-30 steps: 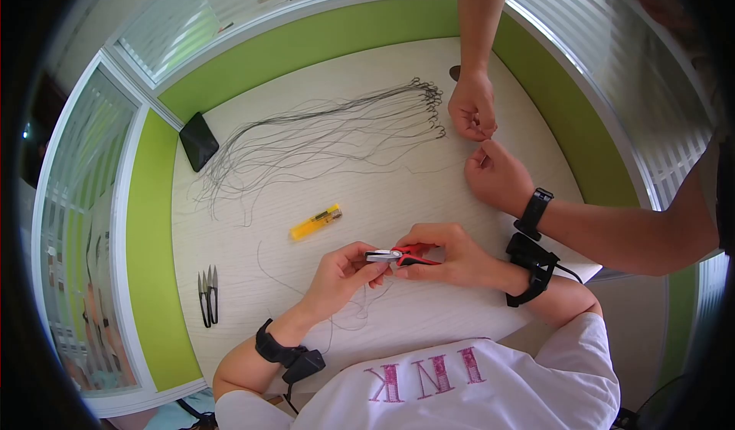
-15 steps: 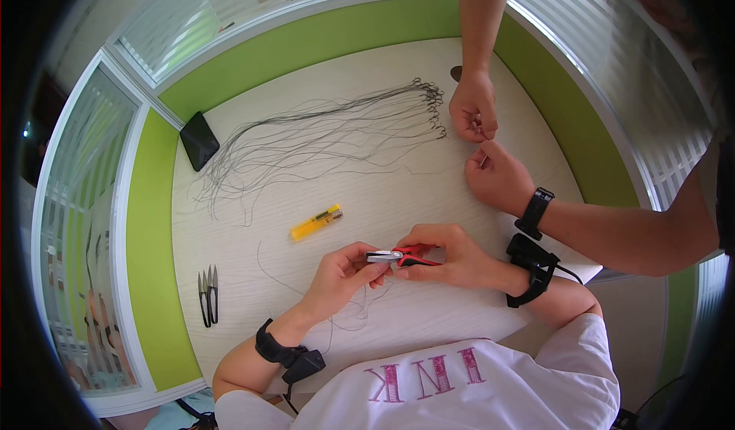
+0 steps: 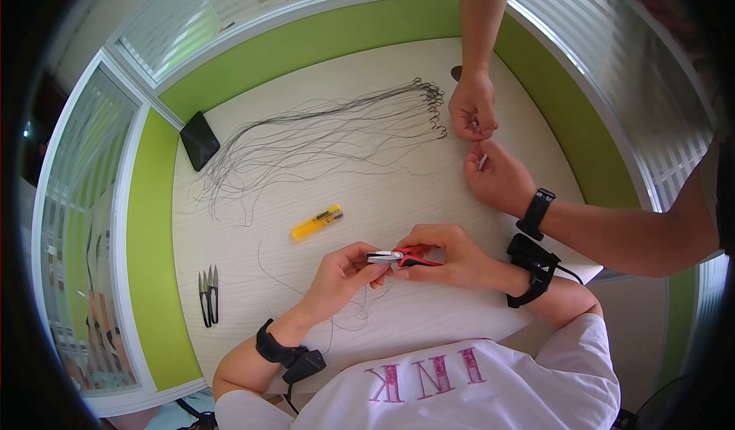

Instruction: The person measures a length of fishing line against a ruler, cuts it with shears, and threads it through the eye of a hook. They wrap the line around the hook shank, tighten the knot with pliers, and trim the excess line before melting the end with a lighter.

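Observation:
My right hand (image 3: 452, 255) is wrapped round small red-and-black pliers (image 3: 413, 256), whose silver jaws point left. The jaws meet the fingertips of my left hand (image 3: 344, 273). That hand is closed in a pinch, and a thin line (image 3: 348, 326) trails in loose loops from beneath it over the table. Whatever tiny piece sits at the jaws is hidden by the fingers. Just beyond my hands lies a yellow lighter (image 3: 317, 222).
Fish hooks (image 3: 436, 108) with long thin lines (image 3: 306, 124) stretch across the back of the white table (image 3: 253, 277). Thread snips (image 3: 208, 296) lie at left, a black phone-like slab (image 3: 199, 140) at back left. Another person's hands (image 3: 494, 173) work close together at right.
My hands and the pliers stay nearly still. The other person's lower hand has shifted its fingers slightly.

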Available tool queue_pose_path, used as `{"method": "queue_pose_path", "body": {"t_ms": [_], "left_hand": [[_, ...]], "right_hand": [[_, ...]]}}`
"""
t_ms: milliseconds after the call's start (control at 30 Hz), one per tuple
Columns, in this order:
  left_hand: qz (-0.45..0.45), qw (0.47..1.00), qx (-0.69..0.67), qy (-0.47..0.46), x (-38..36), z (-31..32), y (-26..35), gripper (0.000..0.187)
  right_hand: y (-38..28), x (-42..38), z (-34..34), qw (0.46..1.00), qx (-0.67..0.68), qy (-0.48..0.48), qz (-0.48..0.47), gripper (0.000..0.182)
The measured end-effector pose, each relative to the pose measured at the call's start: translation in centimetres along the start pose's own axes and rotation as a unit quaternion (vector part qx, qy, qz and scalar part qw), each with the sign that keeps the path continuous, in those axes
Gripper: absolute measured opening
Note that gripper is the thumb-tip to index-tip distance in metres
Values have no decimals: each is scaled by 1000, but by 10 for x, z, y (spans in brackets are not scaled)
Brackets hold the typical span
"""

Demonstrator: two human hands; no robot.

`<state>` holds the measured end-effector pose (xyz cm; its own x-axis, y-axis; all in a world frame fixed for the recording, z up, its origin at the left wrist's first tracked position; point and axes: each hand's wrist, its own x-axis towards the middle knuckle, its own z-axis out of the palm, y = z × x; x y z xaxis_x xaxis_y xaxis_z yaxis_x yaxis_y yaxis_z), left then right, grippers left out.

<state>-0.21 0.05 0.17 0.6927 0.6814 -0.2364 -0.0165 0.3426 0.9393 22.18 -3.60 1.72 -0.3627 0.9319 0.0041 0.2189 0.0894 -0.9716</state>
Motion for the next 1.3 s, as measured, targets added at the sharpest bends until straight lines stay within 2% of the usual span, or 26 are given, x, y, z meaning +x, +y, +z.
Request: {"method": "queue_pose_path", "body": {"t_ms": [567,733,1067,1300], "left_hand": [[-11,1000,-14,10,0,2,2,18],[-16,1000,-15,10,0,3,4,18],[-2,1000,-19,13,-1,3,4,17],[12,1000,-8,1,0,4,3,16]], "right_hand": [[0,0,-1,1000,-18,-7,-9,32],[1,1,0,999,-7,13,-38,32],[-1,1,-1,1000,0,-12,-15,32],[-4,1,1,996,-52,-1,-67,28]]}}
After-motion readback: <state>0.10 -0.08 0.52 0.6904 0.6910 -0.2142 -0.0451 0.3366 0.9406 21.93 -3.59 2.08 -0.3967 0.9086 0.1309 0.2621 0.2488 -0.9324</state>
